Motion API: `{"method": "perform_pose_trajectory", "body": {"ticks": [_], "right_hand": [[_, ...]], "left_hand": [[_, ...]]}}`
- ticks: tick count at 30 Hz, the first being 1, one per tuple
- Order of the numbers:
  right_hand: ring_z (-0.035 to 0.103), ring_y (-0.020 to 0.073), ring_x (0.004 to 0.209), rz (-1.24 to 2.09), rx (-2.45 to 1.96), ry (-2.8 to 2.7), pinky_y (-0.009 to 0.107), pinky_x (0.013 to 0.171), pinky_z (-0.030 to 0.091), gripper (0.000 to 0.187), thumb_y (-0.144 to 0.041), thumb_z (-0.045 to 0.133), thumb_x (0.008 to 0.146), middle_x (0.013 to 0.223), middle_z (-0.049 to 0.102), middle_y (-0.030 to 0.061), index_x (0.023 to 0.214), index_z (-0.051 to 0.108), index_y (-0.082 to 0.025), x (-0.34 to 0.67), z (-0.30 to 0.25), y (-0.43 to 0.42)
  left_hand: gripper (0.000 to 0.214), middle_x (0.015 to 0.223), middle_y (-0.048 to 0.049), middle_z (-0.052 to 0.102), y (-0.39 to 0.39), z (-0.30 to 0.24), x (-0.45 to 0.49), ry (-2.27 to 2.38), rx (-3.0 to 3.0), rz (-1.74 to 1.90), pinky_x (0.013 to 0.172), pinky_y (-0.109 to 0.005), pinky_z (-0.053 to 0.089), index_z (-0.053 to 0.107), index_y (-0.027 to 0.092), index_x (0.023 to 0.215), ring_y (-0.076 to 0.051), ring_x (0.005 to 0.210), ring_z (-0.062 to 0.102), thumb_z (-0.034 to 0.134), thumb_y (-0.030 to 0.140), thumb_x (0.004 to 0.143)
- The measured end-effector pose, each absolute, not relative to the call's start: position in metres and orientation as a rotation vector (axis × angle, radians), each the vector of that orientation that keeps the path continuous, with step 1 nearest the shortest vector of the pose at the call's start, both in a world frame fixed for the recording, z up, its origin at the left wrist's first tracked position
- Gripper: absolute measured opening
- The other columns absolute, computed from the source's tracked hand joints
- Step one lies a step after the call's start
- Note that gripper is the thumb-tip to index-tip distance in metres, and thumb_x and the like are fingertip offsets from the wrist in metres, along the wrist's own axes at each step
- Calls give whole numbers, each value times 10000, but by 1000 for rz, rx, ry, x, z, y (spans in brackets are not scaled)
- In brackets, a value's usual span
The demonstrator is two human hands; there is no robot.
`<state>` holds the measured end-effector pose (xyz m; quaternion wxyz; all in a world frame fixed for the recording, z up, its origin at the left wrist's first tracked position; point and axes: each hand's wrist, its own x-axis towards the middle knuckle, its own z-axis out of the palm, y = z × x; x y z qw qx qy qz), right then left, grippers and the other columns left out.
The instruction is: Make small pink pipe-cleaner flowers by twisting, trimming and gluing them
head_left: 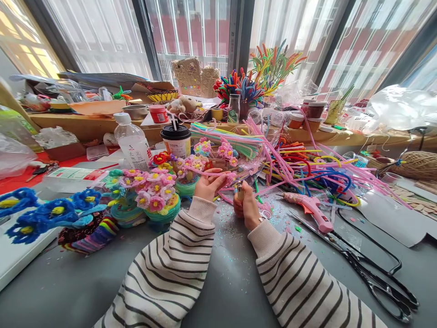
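Note:
Between the fingertips of my left hand (210, 186) is a pink pipe cleaner (231, 176), its fuzzy, bunched end pointing right and a stem running left. My right hand (248, 207) is closed around a lighter (241, 191) held upright, with its metal top a little below and right of the pink end. No flame can be made out. Left of my left hand stand pots of pink pipe-cleaner flowers (157, 191). Below my right hand, small scissors (265, 214) lie partly hidden on the glitter-strewn table (225, 278).
A pink glue gun (309, 207) and large black scissors (378, 275) lie to the right. Behind them spreads a heap of loose pipe cleaners (307, 164). A lidded cup (175, 140), a bottle (131, 143) and blue flowers (56, 212) stand to the left.

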<state>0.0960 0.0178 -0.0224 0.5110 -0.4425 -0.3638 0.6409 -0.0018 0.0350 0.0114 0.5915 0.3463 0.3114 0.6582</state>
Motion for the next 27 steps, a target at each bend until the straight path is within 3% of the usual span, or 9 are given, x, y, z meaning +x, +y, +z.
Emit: {"method": "perform_pose_trajectory", "body": {"ticks": [27], "right_hand": [[114,29,236,1565,-1039,-851,201,286,45,543,-561,234,717,275,177,-63,316,236,-195,96,-23,16]], "left_hand": [[277,628,-6,657,38,7,0,781,807,1507,642,-232,464,496,137,720,-112,622,607,658,89,500]]}}
